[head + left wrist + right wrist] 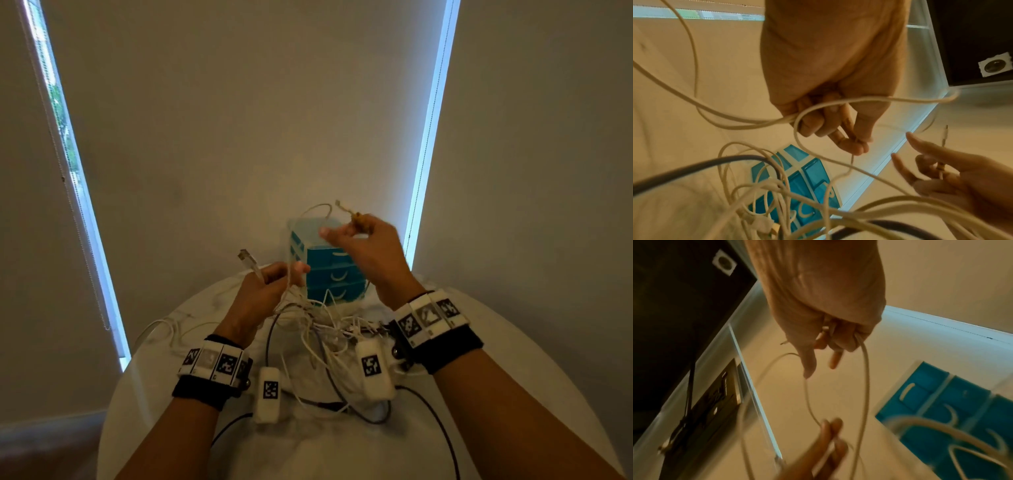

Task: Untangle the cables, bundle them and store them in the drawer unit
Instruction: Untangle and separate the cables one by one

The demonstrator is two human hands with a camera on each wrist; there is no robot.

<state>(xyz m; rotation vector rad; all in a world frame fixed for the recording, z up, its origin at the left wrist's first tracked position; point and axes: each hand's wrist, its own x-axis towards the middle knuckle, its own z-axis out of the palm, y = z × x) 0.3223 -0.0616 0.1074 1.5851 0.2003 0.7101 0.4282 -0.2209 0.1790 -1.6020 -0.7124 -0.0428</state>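
A tangle of white cables [325,329] with one dark cable lies on the round white table [513,359], in front of the blue drawer unit [325,270]. My left hand [284,274] is raised over the tangle and grips several white strands, among them a thick cable with a clear plug [245,257] sticking up. In the left wrist view its fingers [851,144] pinch a thin white cable. Higher, beside the drawer unit's top, my right hand [342,229] holds the end of a thin white cable [865,369], whose small jack plug [945,134] points up.
The drawer unit [951,410] stands at the table's far edge with its drawers closed. Behind it is a wall with window blinds [85,205] on both sides. More white cable [161,329] lies at the table's left edge. Dark leads [435,428] run from my wrist devices.
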